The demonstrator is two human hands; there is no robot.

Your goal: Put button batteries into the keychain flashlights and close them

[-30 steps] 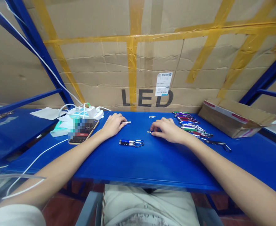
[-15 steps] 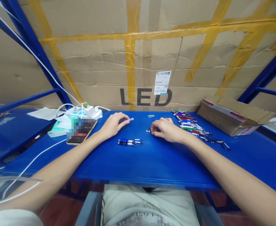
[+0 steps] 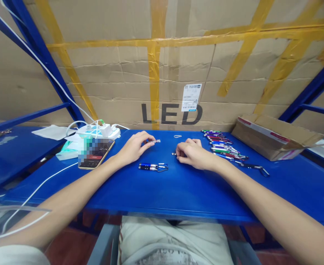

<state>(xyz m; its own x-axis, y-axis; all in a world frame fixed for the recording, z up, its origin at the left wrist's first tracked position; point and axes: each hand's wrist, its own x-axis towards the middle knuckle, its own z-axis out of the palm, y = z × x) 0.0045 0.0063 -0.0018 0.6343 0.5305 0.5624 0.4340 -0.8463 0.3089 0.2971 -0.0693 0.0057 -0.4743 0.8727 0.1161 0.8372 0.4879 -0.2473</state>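
My left hand (image 3: 136, 146) pinches a thin, short silvery tube-like piece (image 3: 156, 141) between thumb and fingers, its end pointing right. Opposite it, my right hand (image 3: 191, 152) rests on the blue table with fingertips pressed together. Right at those fingertips lie small round metal pieces (image 3: 173, 154) resembling button cells; whatever is between the fingers is hidden. A blue and black keychain flashlight (image 3: 147, 166) with a carabiner clip (image 3: 162, 167) lies between the hands, closer to me. A loose silver carabiner (image 3: 177, 136) is farther back.
Several coloured keychain flashlights (image 3: 219, 142) form a column right of my right hand, beside an open cardboard box (image 3: 275, 136). At left are a phone (image 3: 95, 156), a power strip (image 3: 103, 130) and white cables. A large taped carton (image 3: 117, 81) stands behind the table (image 3: 195, 195).
My left hand has shifted slightly right with the silvery piece. The fingers of my right hand have curled in more over the small round pieces, hiding part of them.
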